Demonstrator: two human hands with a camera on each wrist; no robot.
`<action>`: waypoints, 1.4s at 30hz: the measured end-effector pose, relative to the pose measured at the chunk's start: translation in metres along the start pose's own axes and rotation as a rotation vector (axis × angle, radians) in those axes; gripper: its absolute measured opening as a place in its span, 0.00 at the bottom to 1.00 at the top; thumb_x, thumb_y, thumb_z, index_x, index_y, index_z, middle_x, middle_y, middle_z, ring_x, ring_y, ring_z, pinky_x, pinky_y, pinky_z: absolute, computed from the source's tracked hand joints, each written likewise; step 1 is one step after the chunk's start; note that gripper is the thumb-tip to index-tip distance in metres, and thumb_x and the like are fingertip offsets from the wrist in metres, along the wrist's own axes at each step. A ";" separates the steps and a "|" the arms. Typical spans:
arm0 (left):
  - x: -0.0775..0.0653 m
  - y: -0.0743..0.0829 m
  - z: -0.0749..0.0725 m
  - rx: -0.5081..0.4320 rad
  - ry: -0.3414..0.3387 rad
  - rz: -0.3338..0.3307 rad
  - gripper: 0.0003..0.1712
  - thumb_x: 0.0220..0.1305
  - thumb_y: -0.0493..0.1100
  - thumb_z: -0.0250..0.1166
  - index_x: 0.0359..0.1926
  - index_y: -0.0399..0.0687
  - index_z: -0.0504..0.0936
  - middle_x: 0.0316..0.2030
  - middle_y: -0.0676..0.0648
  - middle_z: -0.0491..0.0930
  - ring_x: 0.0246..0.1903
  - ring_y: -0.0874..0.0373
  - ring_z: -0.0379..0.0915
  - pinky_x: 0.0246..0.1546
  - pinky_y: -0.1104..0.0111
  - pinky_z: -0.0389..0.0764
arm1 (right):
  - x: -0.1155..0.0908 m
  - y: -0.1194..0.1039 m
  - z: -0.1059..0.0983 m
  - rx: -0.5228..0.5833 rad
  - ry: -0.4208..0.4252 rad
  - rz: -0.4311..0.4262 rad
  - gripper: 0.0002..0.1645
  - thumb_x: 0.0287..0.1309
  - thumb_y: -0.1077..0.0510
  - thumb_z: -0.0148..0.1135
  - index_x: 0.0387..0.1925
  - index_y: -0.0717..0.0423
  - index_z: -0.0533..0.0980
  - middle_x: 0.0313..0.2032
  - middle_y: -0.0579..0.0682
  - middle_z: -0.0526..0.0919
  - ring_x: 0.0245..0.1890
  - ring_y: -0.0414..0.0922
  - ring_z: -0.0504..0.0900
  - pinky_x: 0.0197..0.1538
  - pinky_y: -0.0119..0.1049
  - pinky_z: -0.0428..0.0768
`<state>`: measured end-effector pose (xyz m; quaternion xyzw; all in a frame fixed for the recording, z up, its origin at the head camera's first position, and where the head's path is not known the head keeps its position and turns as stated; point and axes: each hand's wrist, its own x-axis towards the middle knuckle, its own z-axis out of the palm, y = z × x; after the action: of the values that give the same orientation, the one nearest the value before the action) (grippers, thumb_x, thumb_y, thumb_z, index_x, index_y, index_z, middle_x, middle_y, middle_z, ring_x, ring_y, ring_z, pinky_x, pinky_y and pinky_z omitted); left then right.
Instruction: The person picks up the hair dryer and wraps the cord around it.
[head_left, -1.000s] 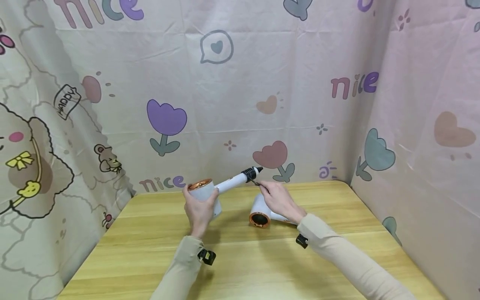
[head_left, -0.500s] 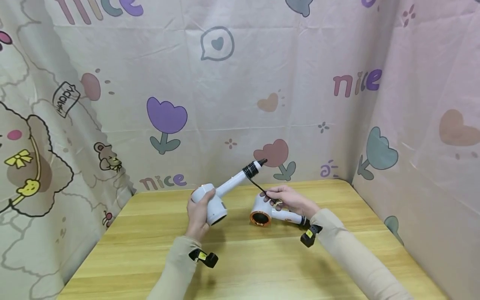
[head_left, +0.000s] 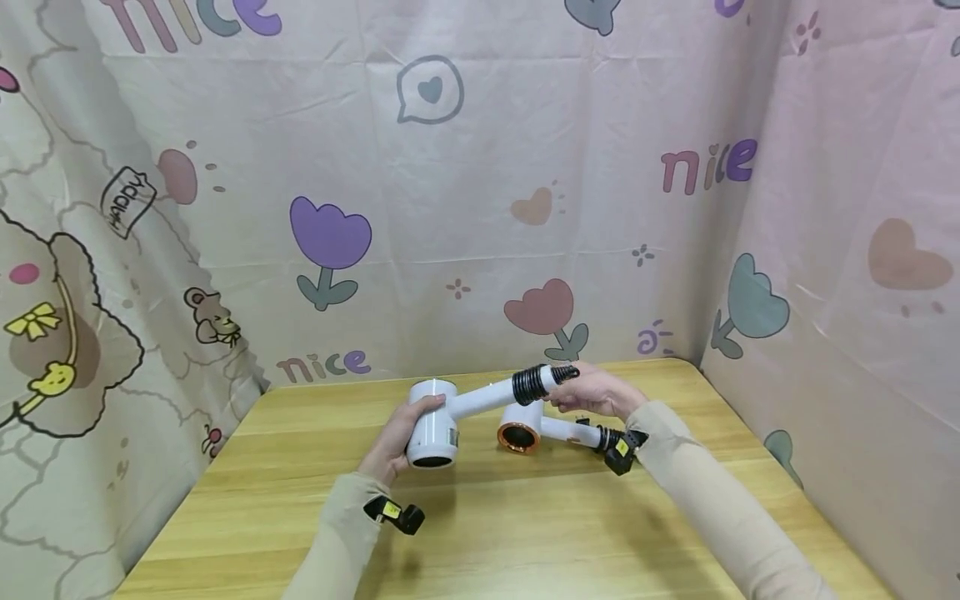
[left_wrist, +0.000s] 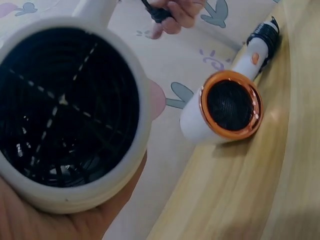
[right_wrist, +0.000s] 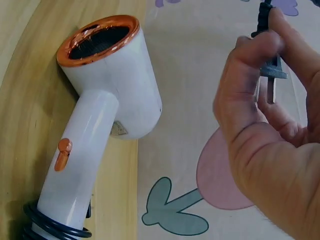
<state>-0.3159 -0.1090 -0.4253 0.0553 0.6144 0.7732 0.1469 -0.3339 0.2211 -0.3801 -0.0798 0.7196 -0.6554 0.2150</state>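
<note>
My left hand (head_left: pixel 397 433) grips the barrel of a white hair dryer (head_left: pixel 433 421) above the table. The dryer's dark grille end (left_wrist: pixel 70 110) faces the left wrist camera, and its handle points right. Black cord (head_left: pixel 529 384) is coiled round that handle near its end. My right hand (head_left: pixel 600 393) is just behind the handle's tip, partly hidden by it in the head view. In the right wrist view its thumb and finger pinch a black two-prong plug (right_wrist: pixel 272 72). A second white hair dryer (right_wrist: pixel 132 85) with a copper rim lies on the table below my right hand.
The wooden table (head_left: pixel 480 533) spans the lower view, with a patterned cloth (head_left: pixel 450 208) hanging behind and at both sides. The lying dryer's handle points right, its own black cord (right_wrist: pixel 55 222) wound round the end.
The held dryer has been turned so its copper rim is out of sight and its dark grille faces down and forward. It has shifted right. My right hand has moved right with the plug.
</note>
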 end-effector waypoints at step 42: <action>0.019 -0.002 -0.076 0.836 0.229 0.166 0.46 0.50 0.56 0.75 0.65 0.38 0.70 0.43 0.35 0.81 0.32 0.51 0.79 0.27 0.63 0.83 | 0.027 0.051 0.118 -0.815 0.205 -0.438 0.12 0.52 0.65 0.69 0.40 0.57 0.79 0.38 0.51 0.85 0.39 0.44 0.81 0.44 0.37 0.81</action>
<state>-0.3538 -0.1736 -0.4474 0.0732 0.8802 0.4685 -0.0199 -0.3012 0.1098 -0.4411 -0.2426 0.9019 -0.3539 -0.0494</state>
